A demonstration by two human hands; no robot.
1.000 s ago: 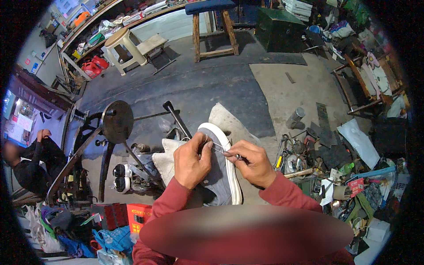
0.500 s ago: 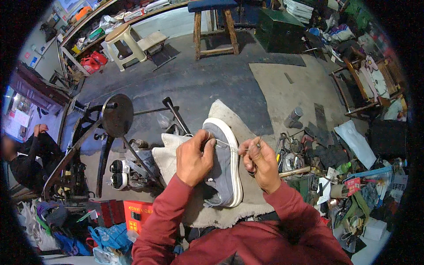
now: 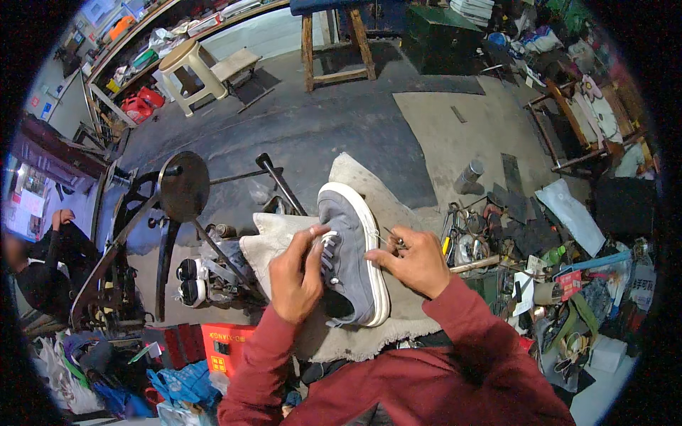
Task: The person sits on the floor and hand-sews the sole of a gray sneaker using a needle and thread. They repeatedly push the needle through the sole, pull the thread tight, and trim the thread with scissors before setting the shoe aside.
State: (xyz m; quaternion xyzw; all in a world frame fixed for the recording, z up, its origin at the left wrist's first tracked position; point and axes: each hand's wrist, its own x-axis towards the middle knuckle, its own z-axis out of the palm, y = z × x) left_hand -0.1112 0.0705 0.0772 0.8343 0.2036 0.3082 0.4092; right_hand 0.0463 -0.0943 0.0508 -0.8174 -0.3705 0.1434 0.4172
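Observation:
A grey canvas shoe (image 3: pixel 348 248) with white laces and a white sole lies tilted on a pale, frayed cloth (image 3: pixel 405 312) over my lap. At the laces on its left is my left hand (image 3: pixel 297 277), its thumb and forefinger curled close together; what they pinch is too small to make out. My right hand (image 3: pixel 412 263), on the other side, grips a thin metal awl-like tool (image 3: pixel 391 238), with the thumb against the white sole edge. A little fine pale thread (image 3: pixel 376 233) shows beside the sole near that tool.
A black iron stand with a round plate (image 3: pixel 183 186) rises at left, near black-and-white shoes (image 3: pixel 190 280). Another person (image 3: pixel 57 248) sits at far left. Hand tools (image 3: pixel 462 234) and clutter lie at right. Stools (image 3: pixel 186 74) stand farther back.
My hands have dropped slightly and the thread stretched between them no longer shows. My right thumb has come against the sole edge. The shoe has shifted slightly left and up.

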